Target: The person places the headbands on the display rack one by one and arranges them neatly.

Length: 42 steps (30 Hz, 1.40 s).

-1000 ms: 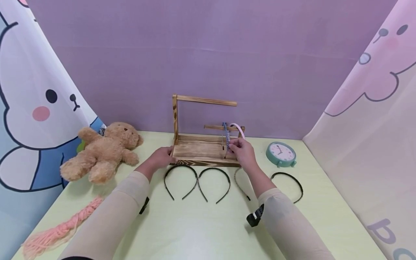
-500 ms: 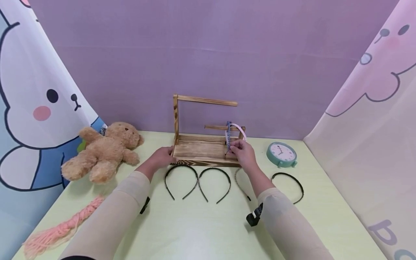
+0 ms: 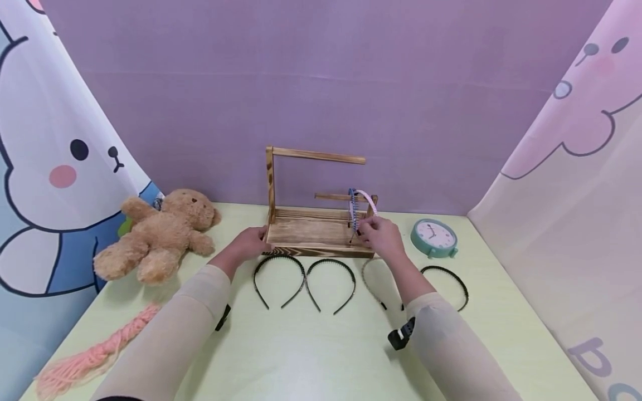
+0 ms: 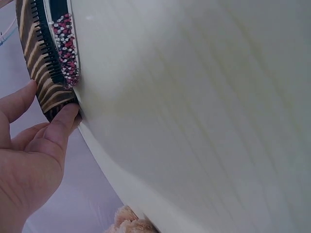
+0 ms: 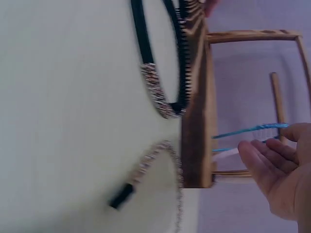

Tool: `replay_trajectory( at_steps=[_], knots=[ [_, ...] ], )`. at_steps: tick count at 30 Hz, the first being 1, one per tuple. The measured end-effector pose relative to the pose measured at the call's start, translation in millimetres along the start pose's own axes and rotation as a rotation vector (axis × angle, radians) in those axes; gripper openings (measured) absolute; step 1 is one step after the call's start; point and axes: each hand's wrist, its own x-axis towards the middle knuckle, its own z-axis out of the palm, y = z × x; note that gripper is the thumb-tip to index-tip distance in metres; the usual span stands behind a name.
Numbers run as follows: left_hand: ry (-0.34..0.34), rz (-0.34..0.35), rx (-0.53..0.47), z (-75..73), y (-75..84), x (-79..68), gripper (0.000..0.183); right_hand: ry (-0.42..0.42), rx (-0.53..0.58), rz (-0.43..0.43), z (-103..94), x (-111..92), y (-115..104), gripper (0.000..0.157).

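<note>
On the wooden rack [image 3: 313,229], my left hand [image 3: 249,243] grips the front left corner, thumb on one side and fingers curled round the other. A blue toothed headband [image 3: 353,206] hangs over the short lower bar [image 3: 331,196], beside a pink headband [image 3: 368,203]. My right hand [image 3: 383,236] is just right of the blue headband's lower part, fingers loosely bent. In the right wrist view, the thumb of that hand [image 5: 279,174] stands apart from the blue headband [image 5: 248,130], with a fingertip right at its top.
Two black headbands [image 3: 279,257] [image 3: 331,260] lie before the rack, with a beaded headband [image 3: 369,284] and another black headband [image 3: 451,274] to their right. A green clock [image 3: 433,238] lies at right. A teddy bear [image 3: 160,236] and pink yarn [image 3: 100,351] lie at left.
My right hand first shifts the blue headband right along the bar, close to the pink one, then moves slightly right and down from it. My left hand stays at the rack's corner.
</note>
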Motion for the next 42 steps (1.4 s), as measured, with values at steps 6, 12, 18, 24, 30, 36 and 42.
replay_trajectory(
  at_steps=[6,12,18,24,30,36,42],
  knots=[
    [-0.003,0.002,0.002,0.3,0.4,0.5,0.073,0.197,-0.225,-0.026,-21.1,2,-11,0.031],
    [-0.004,-0.009,0.006,1.6,0.3,-0.1,0.073,0.11,-0.303,0.054,-28.4,8,-3,0.036],
    [-0.006,-0.004,0.004,2.2,0.5,1.7,0.074,0.036,-0.207,0.096,-25.3,10,2,0.036],
    [-0.01,0.003,0.004,0.8,2.4,2.3,0.075,0.017,-0.208,0.091,-29.6,8,-1,0.037],
    [-0.008,0.001,0.003,1.2,2.8,1.9,0.075,-0.005,-0.266,0.048,-49.1,-2,5,0.035],
    [0.0,0.01,0.009,0.2,0.4,3.1,0.075,-0.087,-0.36,0.029,-78.0,-19,19,0.038],
    [-0.01,-0.004,0.013,-1.5,0.3,-0.4,0.075,-0.241,-0.479,0.115,-98.8,-37,40,0.04]
  ],
)
